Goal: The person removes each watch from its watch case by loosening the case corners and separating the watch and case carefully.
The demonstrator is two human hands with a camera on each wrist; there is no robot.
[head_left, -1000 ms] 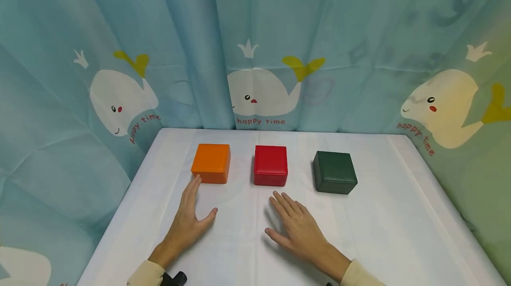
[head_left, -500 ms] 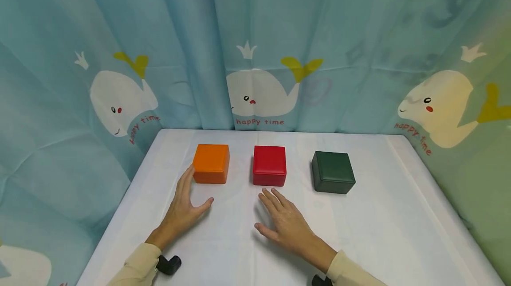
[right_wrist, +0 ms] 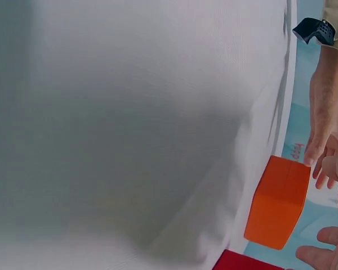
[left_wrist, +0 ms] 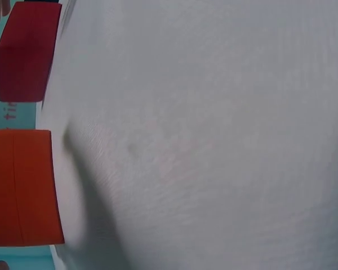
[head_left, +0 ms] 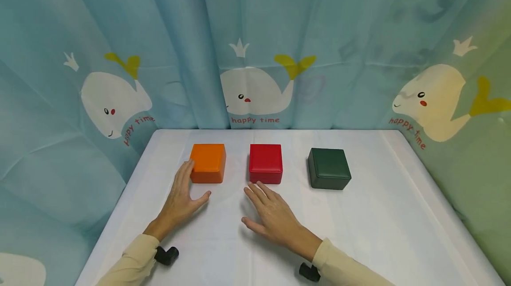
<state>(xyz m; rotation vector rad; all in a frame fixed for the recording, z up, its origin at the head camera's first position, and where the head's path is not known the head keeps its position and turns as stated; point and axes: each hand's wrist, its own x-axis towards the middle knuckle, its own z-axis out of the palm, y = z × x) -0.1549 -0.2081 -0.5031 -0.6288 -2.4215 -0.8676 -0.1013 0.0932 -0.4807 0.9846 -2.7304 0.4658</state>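
Observation:
Three square lidded boxes stand in a row: an orange box (head_left: pixel 208 162), a red box (head_left: pixel 265 162) and a dark green box (head_left: pixel 329 167). My left hand (head_left: pixel 175 201) has its fingers extended beside the orange box's left front edge, thumb spread apart; whether they touch it, I cannot tell. My right hand (head_left: pixel 275 218) is over the cloth before the red box, fingers straight, holding nothing. The right wrist view shows the left hand (right_wrist: pixel 328 107) near the orange box (right_wrist: pixel 277 202). In the left wrist view, the orange box (left_wrist: pixel 22 188) is below the red box (left_wrist: pixel 29 53).
A white cloth covers the table (head_left: pixel 383 224). Behind it and at both sides hangs a blue-green curtain (head_left: pixel 175 46) printed with whales. Black devices (head_left: pixel 167 256) sit at both wrists, below beige sleeves (head_left: pixel 133 257).
My left hand has moved forward along the orange box's left side. My right hand has shifted left and slightly forward, nearer the red box. The boxes stay put; the head view shifts slightly.

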